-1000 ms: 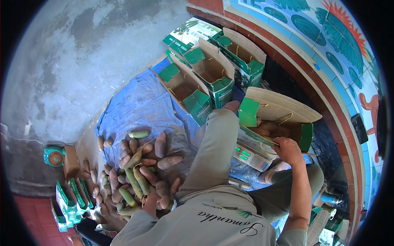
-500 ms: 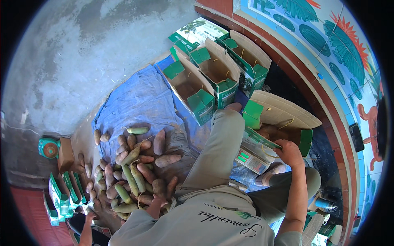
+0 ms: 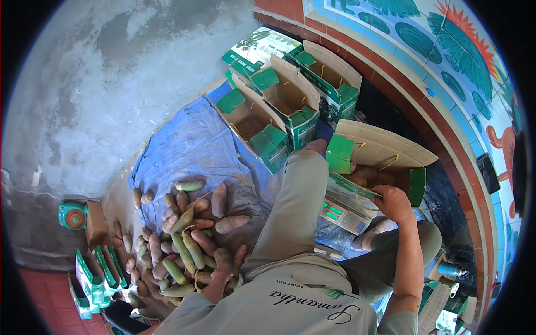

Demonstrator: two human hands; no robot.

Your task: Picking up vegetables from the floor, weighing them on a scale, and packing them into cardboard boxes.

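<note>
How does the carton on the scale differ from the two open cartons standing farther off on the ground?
The carton on the scale sits on a weighing scale and holds produce; the two open cartons stand on the ground and look empty inside. The right hand grips the rim of the carton on the scale, while nobody touches the two open cartons. All share brown cardboard with green flaps, open on top.

Matt cardboard box, crinkled blue plastic tarp, rough grey concrete floor

Open cartons wall off the blue tarp.
</note>
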